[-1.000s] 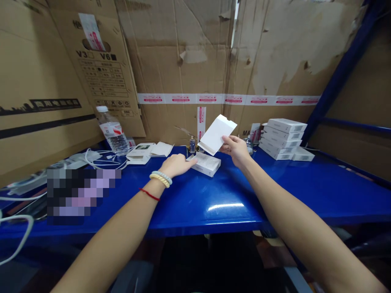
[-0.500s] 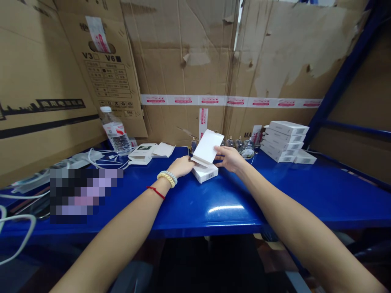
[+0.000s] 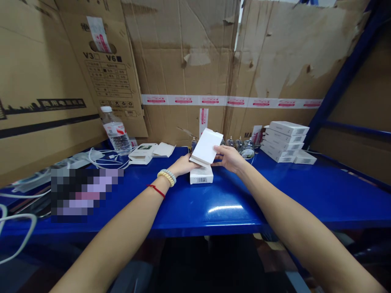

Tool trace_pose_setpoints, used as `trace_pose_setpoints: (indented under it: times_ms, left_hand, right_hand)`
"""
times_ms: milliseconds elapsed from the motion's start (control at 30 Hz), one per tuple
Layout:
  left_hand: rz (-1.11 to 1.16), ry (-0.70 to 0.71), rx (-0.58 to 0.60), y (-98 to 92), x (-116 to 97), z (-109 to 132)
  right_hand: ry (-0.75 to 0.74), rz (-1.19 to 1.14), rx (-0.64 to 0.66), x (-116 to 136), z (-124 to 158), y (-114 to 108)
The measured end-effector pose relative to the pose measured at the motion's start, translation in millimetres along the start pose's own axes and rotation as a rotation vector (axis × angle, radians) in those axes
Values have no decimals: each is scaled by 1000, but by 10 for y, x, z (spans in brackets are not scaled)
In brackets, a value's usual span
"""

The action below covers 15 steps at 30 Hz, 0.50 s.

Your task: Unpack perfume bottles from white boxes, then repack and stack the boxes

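A tilted white box [image 3: 207,146], flat and open-looking at its lower end, is held above the blue table. My right hand [image 3: 228,158] pinches its right edge, thumb on the front face and fingers behind. At its lower left corner my left hand [image 3: 184,164] is closed, with the fingertips hidden under the box. Directly below lies a second white box [image 3: 201,176], its barcode end facing me. The tilted box covers the back of this lower one, so I cannot tell whether they touch.
Stacked white boxes [image 3: 284,140] stand at the back right. Small glass bottles [image 3: 235,142] line the cardboard wall behind my hands. To the left are an opened white box [image 3: 143,152], a water bottle [image 3: 116,132], white cables [image 3: 105,160] and a blurred-out item [image 3: 87,195].
The lower box has turned so its barcode end faces me squarely, and it sits slightly further left. The tilted box has shifted a little left, and my left hand reaches further under it.
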<state>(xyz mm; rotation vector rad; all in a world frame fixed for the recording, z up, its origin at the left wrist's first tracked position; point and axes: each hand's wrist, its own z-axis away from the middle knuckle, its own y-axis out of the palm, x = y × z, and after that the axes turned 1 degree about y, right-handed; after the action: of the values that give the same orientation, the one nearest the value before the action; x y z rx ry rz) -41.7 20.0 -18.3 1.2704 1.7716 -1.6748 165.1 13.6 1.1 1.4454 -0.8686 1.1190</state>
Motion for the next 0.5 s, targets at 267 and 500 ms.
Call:
trace_pose_setpoints:
  times_ms: [267, 500]
  left_hand:
    - [196, -63, -66, -11, -63, 19]
    - [-167, 396, -291, -80, -276, 167]
  right_hand:
    - [-94, -84, -25, 54, 23, 30]
    - [-412, -190, -70, 347, 87, -114]
